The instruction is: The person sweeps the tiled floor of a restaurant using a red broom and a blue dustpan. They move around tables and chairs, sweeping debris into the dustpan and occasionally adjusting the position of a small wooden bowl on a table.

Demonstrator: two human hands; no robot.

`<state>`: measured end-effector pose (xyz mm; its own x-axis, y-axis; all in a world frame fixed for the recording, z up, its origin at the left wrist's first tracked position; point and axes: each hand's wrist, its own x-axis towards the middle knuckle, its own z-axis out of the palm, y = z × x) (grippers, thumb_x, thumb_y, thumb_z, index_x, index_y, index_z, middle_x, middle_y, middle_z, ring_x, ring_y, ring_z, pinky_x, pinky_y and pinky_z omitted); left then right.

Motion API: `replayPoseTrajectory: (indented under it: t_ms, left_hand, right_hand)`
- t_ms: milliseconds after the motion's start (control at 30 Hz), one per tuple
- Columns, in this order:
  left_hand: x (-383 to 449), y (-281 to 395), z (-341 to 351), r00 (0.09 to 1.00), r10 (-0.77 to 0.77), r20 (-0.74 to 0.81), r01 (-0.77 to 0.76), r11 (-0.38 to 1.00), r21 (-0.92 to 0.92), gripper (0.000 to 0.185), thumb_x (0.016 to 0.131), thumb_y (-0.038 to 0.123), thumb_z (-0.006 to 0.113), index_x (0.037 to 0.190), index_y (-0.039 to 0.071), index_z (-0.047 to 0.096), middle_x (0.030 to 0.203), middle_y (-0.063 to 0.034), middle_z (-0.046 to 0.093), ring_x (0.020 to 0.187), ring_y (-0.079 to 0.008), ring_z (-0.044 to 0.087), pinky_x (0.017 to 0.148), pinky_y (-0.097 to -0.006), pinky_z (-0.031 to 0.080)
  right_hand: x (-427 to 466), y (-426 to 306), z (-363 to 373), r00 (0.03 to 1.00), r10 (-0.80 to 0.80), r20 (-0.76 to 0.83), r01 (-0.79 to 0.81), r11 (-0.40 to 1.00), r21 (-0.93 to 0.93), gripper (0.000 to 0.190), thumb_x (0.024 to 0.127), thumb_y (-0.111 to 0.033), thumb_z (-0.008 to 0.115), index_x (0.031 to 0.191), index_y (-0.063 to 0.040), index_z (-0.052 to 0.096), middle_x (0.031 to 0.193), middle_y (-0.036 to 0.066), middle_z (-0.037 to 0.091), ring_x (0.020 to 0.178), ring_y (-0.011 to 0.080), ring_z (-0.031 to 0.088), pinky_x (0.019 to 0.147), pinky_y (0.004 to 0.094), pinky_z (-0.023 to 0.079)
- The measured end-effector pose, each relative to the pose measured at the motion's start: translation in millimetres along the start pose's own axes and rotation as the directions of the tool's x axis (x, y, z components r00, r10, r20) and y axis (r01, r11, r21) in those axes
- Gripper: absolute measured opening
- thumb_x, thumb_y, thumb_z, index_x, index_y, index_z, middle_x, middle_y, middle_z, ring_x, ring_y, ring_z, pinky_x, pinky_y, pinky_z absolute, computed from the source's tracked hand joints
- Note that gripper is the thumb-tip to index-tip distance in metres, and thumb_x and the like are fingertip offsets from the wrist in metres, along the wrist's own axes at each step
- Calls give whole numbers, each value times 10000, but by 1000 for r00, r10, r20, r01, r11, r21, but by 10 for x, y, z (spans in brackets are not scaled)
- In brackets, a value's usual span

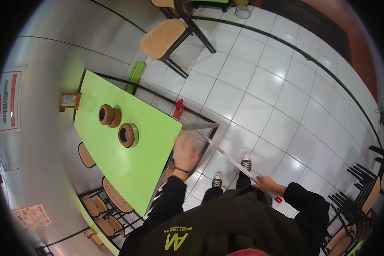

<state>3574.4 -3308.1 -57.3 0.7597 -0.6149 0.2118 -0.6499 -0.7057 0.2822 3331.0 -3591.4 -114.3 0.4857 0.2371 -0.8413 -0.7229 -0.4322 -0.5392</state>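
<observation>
My right hand [266, 185] is closed around the pale pole of a long-handled cleaning tool [230, 157]. The pole slants down to the floor, ending in a red head [178, 108] beside the table's lower frame; its bristles or blade cannot be made out. A red cap [278, 200] tips the near end. Blurred by motion, my left hand [186, 151] is at the near corner of the green table [140, 172], holding nothing, fingers apart. Whether it touches the table edge I cannot tell. Several round brown clay pots [126, 135] stand on the tabletop, two of them close together.
A wooden stand with a card [69, 100] is at the table's wall end. Chairs [116, 195] are along its far side, another chair [164, 38] stands ahead. Stacked chairs [361, 198] are at right. White tiles [252, 108] cover the floor.
</observation>
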Motion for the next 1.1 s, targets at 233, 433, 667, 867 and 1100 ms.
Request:
replayPoseTrajectory:
  t_ms: [233, 433, 667, 867, 1100]
  left_hand:
    - [-201, -662, -257, 969, -245, 16, 242, 963, 118, 590, 678, 288, 767, 1150, 50, 503, 1249, -187, 404, 1216, -427, 367, 1033, -577, 257]
    - [-72, -695, -283, 960, -276, 38, 274, 960, 67, 634, 629, 289, 811, 1149, 83, 511, 1209, -163, 428, 1206, -410, 394, 1020, -573, 281]
    - [-119, -772, -253, 956, -294, 16, 293, 955, 45, 616, 623, 282, 817, 1142, 93, 545, 1189, -157, 448, 1196, -413, 414, 1013, -576, 292]
    - [-81, -715, -312, 981, -194, -1, 193, 980, 44, 612, 636, 278, 795, 1156, 89, 534, 1191, -180, 462, 1188, -411, 408, 1012, -552, 303]
    - [-380, -803, -188, 983, -149, -108, 158, 984, 84, 588, 701, 213, 720, 1219, 87, 473, 1280, -165, 415, 1241, -371, 365, 1036, -549, 266]
  right_hand:
    - [1492, -300, -84, 911, -413, -19, 408, 904, -126, 314, 906, -272, 530, 1147, -72, 543, 827, 211, 632, 780, 391, 615, 686, 449, 472]
    - [3860, -1968, 999, 746, -650, -147, 654, 674, 344, 429, 927, -325, 488, 1301, -116, 464, 794, 233, 629, 694, 314, 638, 629, 404, 483]
    - [4479, -2907, 1268, 897, -430, -97, 441, 883, 159, 437, 926, -394, 460, 1244, -102, 529, 927, 209, 651, 855, 281, 648, 711, 380, 496]
    - [3896, -1427, 887, 730, -554, -401, 420, 825, -377, 452, 863, -135, 457, 1314, -166, 460, 742, 207, 621, 710, 390, 618, 633, 493, 491]
    - [276, 451, 476, 913, -289, -289, 117, 862, -493, 462, 849, -169, 508, 1309, -190, 469, 728, 228, 605, 702, 412, 602, 624, 488, 478]
